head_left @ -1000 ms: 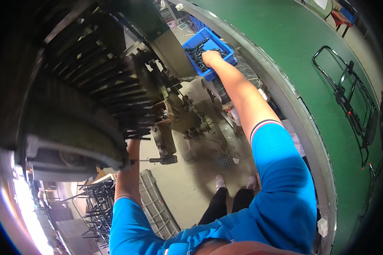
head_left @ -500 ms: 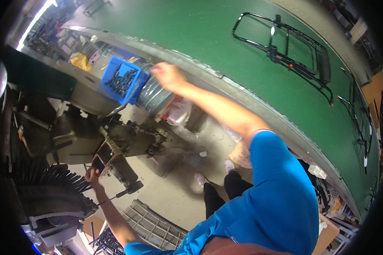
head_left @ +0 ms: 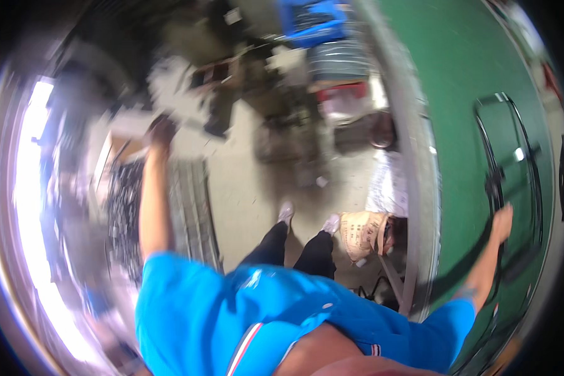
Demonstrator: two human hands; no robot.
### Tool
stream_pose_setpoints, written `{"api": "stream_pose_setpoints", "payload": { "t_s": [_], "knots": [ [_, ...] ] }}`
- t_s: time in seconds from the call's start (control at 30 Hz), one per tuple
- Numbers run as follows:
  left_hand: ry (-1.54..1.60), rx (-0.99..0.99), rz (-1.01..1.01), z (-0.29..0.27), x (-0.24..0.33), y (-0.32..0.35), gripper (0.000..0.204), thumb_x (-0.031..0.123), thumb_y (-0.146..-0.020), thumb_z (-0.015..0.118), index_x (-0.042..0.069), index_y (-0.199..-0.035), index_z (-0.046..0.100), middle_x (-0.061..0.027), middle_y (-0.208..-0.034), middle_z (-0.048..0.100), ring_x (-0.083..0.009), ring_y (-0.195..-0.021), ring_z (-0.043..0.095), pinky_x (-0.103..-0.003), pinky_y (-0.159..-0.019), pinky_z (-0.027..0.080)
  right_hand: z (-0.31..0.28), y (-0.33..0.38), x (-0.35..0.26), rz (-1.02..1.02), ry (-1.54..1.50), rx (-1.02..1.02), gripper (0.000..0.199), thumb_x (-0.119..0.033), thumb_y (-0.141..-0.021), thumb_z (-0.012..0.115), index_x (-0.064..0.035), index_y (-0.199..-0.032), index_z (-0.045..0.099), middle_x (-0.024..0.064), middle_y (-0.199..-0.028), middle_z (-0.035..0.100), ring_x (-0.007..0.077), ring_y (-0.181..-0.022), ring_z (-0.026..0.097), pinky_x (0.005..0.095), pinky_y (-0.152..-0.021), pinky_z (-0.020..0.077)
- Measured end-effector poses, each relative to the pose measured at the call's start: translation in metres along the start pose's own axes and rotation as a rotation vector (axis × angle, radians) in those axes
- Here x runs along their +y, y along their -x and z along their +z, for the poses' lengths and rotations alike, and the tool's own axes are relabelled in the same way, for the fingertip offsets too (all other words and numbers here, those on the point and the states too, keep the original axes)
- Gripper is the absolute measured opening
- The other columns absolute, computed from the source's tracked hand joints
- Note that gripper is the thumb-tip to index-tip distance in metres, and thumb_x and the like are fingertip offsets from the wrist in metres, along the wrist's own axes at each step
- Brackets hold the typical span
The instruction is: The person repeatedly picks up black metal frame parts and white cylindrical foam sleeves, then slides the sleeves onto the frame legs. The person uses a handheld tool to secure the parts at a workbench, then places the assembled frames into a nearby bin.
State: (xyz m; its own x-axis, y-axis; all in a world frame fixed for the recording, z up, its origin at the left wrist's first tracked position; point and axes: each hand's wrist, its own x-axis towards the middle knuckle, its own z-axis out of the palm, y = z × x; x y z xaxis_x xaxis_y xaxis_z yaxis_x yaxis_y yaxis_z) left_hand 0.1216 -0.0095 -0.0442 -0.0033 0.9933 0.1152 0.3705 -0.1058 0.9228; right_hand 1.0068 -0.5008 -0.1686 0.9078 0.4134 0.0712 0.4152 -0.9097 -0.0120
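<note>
My right hand (head_left: 502, 224) is on a black tubular metal frame (head_left: 486, 141) that lies on the green surface (head_left: 448, 219) at the right. Its fingers look closed round one of the tubes, in front of a joint piece. On the other side, my left arm reaches forward, and my left hand (head_left: 163, 128) is over the floor near dark machinery. That hand is shaded and smeared by motion, so its fingers and anything in them do not show clearly.
A blue bin (head_left: 323, 36) of small dark parts stands at the top. Below it are a clear-wrapped stack (head_left: 339, 61) and a printed tan sack (head_left: 362, 235). A grey slatted crate (head_left: 194, 200) lies beside my left arm. The green surface has a raised metal edge (head_left: 420, 138).
My view has swung to the right. My right hand has gone from beside the blue bin to the black frame. My left hand has come away from the machine's fan of dark rods.
</note>
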Motion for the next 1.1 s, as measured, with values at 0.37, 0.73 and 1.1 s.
{"api": "stream_pose_setpoints", "payload": {
  "t_s": [0.37,0.73,1.1],
  "knots": [
    [0.530,0.089,-0.524,0.036,0.026,0.002,0.006,0.009,-0.080,0.062,0.007,-0.075,0.058,-0.0046,-0.065,0.054,-0.0154,-0.054,0.052,-0.027,-0.048,0.041,-0.106,0.141,0.001,-0.139,-0.098,0.036,0.050,-0.042,-0.097,0.028,-0.0020,-0.110,0.055,0.0225,-0.107,0.059,0.0429,-0.097,0.052,0.0476,-0.079,0.0411],
    [-0.029,0.204,0.893,0.059,0.123,0.151,0.040,0.017,-0.082,0.051,-0.001,-0.118,0.054,-0.0184,-0.117,0.051,-0.0306,-0.110,0.047,-0.041,-0.096,0.036,-0.365,0.320,-0.202,-0.481,-0.249,-0.438,0.036,-0.036,-0.098,0.039,-0.0038,-0.083,0.047,0.0038,-0.073,0.046,0.0136,-0.068,0.046,0.0280,-0.061,0.0406],
    [0.026,-0.077,0.718,-0.078,0.072,0.090,0.025,0.024,-0.086,0.052,0.004,-0.072,0.060,-0.0090,-0.064,0.054,-0.0283,-0.058,0.052,-0.036,-0.054,0.041,-0.377,0.432,-0.440,-0.436,-0.426,-1.080,0.037,-0.032,-0.097,0.035,-0.0035,-0.074,0.044,0.0053,-0.056,0.045,0.0138,-0.047,0.046,0.0302,-0.049,0.0379]
  ]
}}
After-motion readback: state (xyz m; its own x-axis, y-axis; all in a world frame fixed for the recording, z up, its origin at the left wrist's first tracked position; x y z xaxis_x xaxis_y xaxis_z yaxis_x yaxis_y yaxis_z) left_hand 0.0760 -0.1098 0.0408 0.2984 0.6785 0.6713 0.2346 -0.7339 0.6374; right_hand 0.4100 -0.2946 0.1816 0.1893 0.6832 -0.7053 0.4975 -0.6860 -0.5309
